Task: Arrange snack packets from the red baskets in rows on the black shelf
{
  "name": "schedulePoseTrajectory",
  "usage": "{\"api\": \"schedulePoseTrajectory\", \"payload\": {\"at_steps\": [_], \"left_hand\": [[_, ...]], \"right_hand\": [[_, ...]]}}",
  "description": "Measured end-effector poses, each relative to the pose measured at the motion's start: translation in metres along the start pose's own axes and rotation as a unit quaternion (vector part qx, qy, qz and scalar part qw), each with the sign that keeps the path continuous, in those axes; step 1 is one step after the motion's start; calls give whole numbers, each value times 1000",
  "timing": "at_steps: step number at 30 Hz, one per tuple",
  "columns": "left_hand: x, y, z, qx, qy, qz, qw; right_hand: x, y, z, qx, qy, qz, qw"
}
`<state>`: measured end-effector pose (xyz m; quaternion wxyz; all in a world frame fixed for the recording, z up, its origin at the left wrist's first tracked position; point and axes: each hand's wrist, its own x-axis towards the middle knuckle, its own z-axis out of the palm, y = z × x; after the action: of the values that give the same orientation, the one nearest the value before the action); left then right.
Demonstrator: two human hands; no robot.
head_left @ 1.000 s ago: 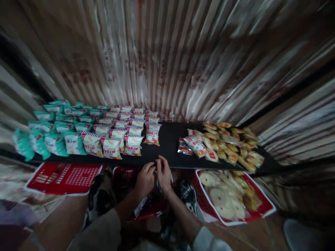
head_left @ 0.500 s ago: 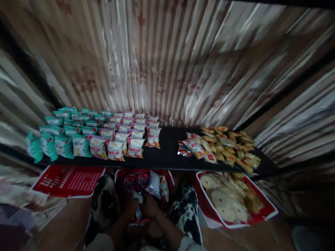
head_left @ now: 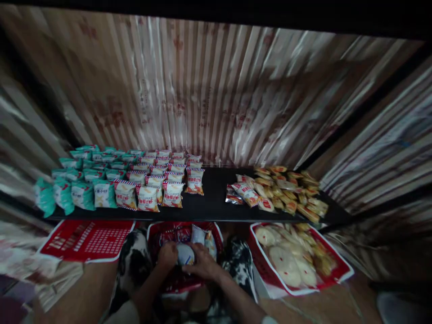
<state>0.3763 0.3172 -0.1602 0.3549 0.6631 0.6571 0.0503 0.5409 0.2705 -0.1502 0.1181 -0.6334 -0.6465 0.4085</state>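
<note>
Between my knees, a pale snack bag (head_left: 185,254) is held from both sides over a red basket (head_left: 218,228). My left hand (head_left: 168,255) grips its left end, fingers closed. On its right side my right hand (head_left: 204,262) is closed around it, thumb toward me. Dark red snack bags (head_left: 175,234) lie in the basket behind my hands, beside a whitish bag (head_left: 198,235) and an orange-and-white bag (head_left: 211,245). Rows of white-and-red snack bags (head_left: 147,199) stand on the black shelf (head_left: 209,204) ahead, with teal bags (head_left: 83,196) to their left.
Yellow-wrapped snacks (head_left: 290,198) lie heaped on the shelf's right, beside a loose white-and-red bag (head_left: 247,193). A red basket (head_left: 344,270) at right holds round pale packs (head_left: 283,260). An upturned or tilted red basket (head_left: 91,238) is at left. A black shelf beam (head_left: 216,13) crosses above.
My hands have come up out of the basket with the pale bag, which now shows more plainly between them. The view has tilted up slightly, bringing in more of the upper beam.
</note>
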Motion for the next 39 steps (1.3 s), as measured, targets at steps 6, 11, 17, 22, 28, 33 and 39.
{"api": "schedulePoseTrajectory", "payload": {"at_steps": [6, 11, 17, 22, 28, 33, 39], "left_hand": [[6, 22, -13, -96, 20, 58, 993], [6, 25, -25, -232, 196, 112, 946], [-6, 41, -28, -455, 191, 76, 866], [-24, 76, -36, -575, -6, 56, 816], [-24, 88, -40, -619, -7, 34, 785], [-6, 74, -30, -578, 61, 47, 812], [-3, 54, -21, -434, 37, 145, 888]], "right_hand": [[-5, 17, -12, 235, 46, 87, 967], [-10, 25, -27, 666, 57, 139, 731], [-19, 4, -41, 844, -23, 89, 528], [-20, -18, -37, 889, -65, 55, 449], [-18, -14, -34, 894, -63, 78, 438], [-19, 9, -44, 845, -91, 111, 515], [-25, 19, -63, 774, -86, 155, 608]]}}
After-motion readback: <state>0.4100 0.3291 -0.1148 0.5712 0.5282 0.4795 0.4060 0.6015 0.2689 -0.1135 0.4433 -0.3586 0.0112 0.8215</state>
